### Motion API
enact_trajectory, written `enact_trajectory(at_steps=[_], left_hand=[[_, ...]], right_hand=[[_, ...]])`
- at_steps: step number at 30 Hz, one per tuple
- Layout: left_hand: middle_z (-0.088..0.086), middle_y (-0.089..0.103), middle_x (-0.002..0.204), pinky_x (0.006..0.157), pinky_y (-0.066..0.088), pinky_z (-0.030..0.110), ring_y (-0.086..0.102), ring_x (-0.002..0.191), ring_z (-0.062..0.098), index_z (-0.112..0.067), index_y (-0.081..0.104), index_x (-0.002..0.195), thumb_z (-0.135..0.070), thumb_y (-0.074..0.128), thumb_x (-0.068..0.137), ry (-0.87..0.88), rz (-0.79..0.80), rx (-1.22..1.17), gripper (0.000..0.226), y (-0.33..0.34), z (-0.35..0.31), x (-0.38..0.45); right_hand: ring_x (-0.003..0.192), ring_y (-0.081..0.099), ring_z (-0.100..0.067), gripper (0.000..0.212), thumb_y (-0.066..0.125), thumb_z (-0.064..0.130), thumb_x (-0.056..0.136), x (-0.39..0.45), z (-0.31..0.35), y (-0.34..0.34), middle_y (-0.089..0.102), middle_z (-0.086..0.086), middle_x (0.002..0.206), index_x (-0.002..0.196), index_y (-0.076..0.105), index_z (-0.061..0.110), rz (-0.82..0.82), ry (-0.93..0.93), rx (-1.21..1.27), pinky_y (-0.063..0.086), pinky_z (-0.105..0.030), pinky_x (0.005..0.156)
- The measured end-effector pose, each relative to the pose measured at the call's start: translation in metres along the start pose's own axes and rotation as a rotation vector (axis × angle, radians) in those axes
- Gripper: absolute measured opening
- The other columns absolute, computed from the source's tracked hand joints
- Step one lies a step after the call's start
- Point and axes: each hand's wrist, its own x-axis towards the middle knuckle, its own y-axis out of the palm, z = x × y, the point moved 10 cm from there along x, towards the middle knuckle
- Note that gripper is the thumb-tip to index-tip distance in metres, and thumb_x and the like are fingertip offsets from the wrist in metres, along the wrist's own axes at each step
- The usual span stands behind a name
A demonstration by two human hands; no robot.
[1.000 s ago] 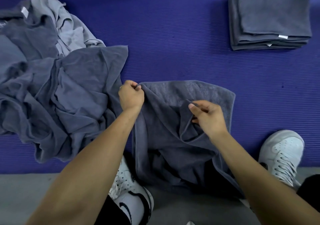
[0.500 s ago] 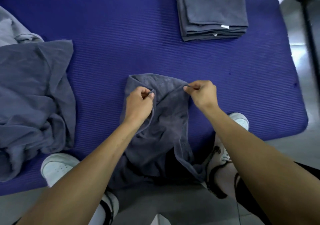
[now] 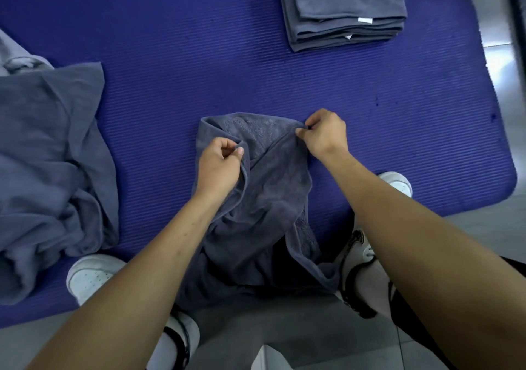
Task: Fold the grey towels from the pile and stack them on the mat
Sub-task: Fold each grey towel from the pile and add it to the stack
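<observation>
On the mat [image 3: 284, 71], grey towel [image 3: 267, 193] edge pinched between left hand [image 3: 219, 164] and right hand [image 3: 324, 133]

Two hands [image 3: 219, 164], one mat [image 3: 199, 56], one folded stack [image 3: 345, 8] (layers uncountable), two shoes [image 3: 91, 277].

Bare forearms; white sneakers [image 3: 94, 278] with black trim, apparently dark shorts [image 3: 512, 267].

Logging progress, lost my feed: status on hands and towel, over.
Left hand and right hand each pinch an edge of the grey towel. Towel unfolded, half off the mat. Folded stack waiting; nothing in the way.
</observation>
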Motion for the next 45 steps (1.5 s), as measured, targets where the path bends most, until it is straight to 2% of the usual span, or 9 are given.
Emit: enact_trajectory(at_steps=[6,11,18,25,29,35,38,41,45], left_hand=[[-0.001,0.071,0.095,0.083,0.057,0.032,0.068,0.088,0.013,-0.024,0.066,0.096,-0.018,0.062,0.095,-0.031,0.005,-0.041,0.007,-0.004,0.002,-0.004],[-0.005,0.064,0.071,0.064,0.047,0.024,0.058,0.064,0.009,-0.019,0.070,0.084,-0.018,0.064,0.093,-0.040,-0.090,-0.010,0.011,-0.031,-0.013,-0.015],[0.004,0.064,0.074,0.039,0.044,0.018,0.062,0.045,0.004,-0.010,0.065,0.094,-0.014,0.059,0.098,-0.067,-0.084,-0.120,0.009,-0.074,-0.040,-0.063],[0.010,0.053,0.073,0.035,0.049,0.022,0.060,0.036,0.010,-0.009,0.045,0.094,-0.008,0.044,0.103,0.086,-0.132,-0.032,0.009,-0.147,-0.128,-0.128],[0.009,0.058,0.070,0.043,0.051,0.025,0.066,0.054,0.021,-0.014,0.046,0.085,-0.005,0.040,0.099,0.207,-0.203,0.014,0.018,-0.189,-0.190,-0.177],[0.005,0.060,0.076,0.055,0.053,0.025,0.063,0.053,0.008,-0.023,0.046,0.084,-0.008,0.042,0.102,0.637,-0.428,-0.153,0.024,-0.243,-0.252,-0.260],[0.013,0.067,0.077,0.060,0.058,0.030,0.067,0.052,0.006,-0.021,0.049,0.082,-0.007,0.045,0.099,0.576,-0.314,0.145,0.023,-0.223,-0.234,-0.266],[0.008,0.065,0.082,0.061,0.057,0.029,0.069,0.059,0.011,-0.021,0.050,0.086,-0.009,0.043,0.102,0.626,-0.435,-0.083,0.021,-0.242,-0.238,-0.284],[0.009,0.064,0.072,0.054,0.051,0.033,0.066,0.058,0.022,-0.011,0.051,0.098,-0.013,0.040,0.103,0.514,-0.426,-0.091,0.013,-0.240,-0.227,-0.281]], right_hand=[[0.076,0.058,-0.012,0.020,0.076,0.027,0.086,-0.003,0.001,0.000,0.061,0.004,0.081,0.084,0.058,0.019,0.138,0.008,0.026,0.043,-0.021,0.062],[0.073,0.061,-0.012,0.020,0.076,0.029,0.086,-0.024,0.014,-0.015,0.065,0.001,0.083,0.093,0.059,0.020,0.227,-0.039,0.145,0.045,-0.022,0.064],[0.060,0.054,-0.006,0.015,0.072,0.021,0.090,-0.092,0.067,-0.057,0.060,0.004,0.066,0.084,0.072,0.007,0.342,-0.188,0.132,0.040,-0.007,0.047],[0.045,0.059,-0.007,0.021,0.067,0.020,0.093,-0.170,0.156,-0.137,0.061,-0.001,0.054,0.073,0.064,0.013,0.222,-0.415,-0.006,0.041,-0.017,0.043],[0.045,0.064,-0.012,0.025,0.058,0.019,0.098,-0.222,0.216,-0.192,0.065,-0.007,0.055,0.073,0.055,0.015,0.144,-0.540,-0.053,0.044,-0.021,0.039],[0.049,0.061,-0.006,0.016,0.053,0.023,0.099,-0.298,0.258,-0.289,0.066,-0.009,0.063,0.088,0.058,0.012,-0.292,-0.802,0.090,0.048,-0.022,0.051],[0.051,0.063,-0.010,0.021,0.056,0.021,0.096,-0.295,0.232,-0.271,0.063,0.002,0.060,0.075,0.056,0.021,-0.206,-0.749,-0.157,0.056,-0.033,0.070],[0.045,0.060,-0.004,0.014,0.055,0.017,0.097,-0.304,0.223,-0.289,0.064,0.001,0.059,0.085,0.060,0.016,-0.310,-0.780,0.007,0.050,-0.020,0.060],[0.065,0.064,-0.021,0.014,0.054,0.020,0.098,-0.308,0.217,-0.292,0.065,-0.004,0.067,0.086,0.057,0.014,-0.302,-0.768,-0.008,0.048,-0.034,0.061]])
